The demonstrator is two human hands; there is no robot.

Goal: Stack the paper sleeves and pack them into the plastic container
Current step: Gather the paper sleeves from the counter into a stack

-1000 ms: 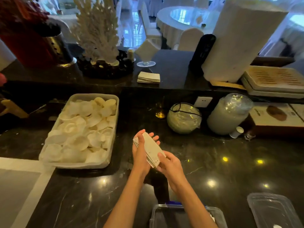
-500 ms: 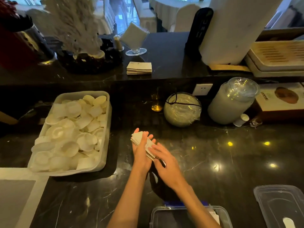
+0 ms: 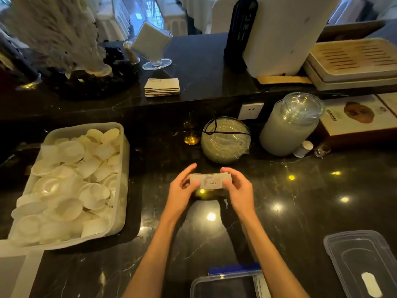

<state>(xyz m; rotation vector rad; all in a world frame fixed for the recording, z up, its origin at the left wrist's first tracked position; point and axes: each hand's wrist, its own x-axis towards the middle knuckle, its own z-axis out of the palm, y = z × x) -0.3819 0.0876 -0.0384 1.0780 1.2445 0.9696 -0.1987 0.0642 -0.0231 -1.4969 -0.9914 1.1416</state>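
A stack of white paper sleeves (image 3: 211, 182) with the word "love" printed on the front stands on its edge on the black marble counter. My left hand (image 3: 182, 190) grips its left end and my right hand (image 3: 239, 189) grips its right end. A clear plastic container (image 3: 227, 284) with a blue clip sits at the bottom edge, between my forearms, with a few sleeves visible along its right wall. Its clear lid (image 3: 365, 263) lies at the bottom right. A second pile of sleeves (image 3: 162, 87) rests on the raised ledge behind.
A grey tray (image 3: 122, 168) full of white shells sits at the left. Behind my hands stand a wrapped glass bowl (image 3: 225, 140), a lidded jar (image 3: 290, 125) and a small white bottle (image 3: 304, 148). The ledge holds a coral ornament (image 3: 64, 39), a napkin holder (image 3: 150, 46) and wooden trays (image 3: 352, 61).
The sleeve stack has turned from a tilted hold in my left palm to standing level on its edge, with one hand now at each end. The camera has tipped further down.
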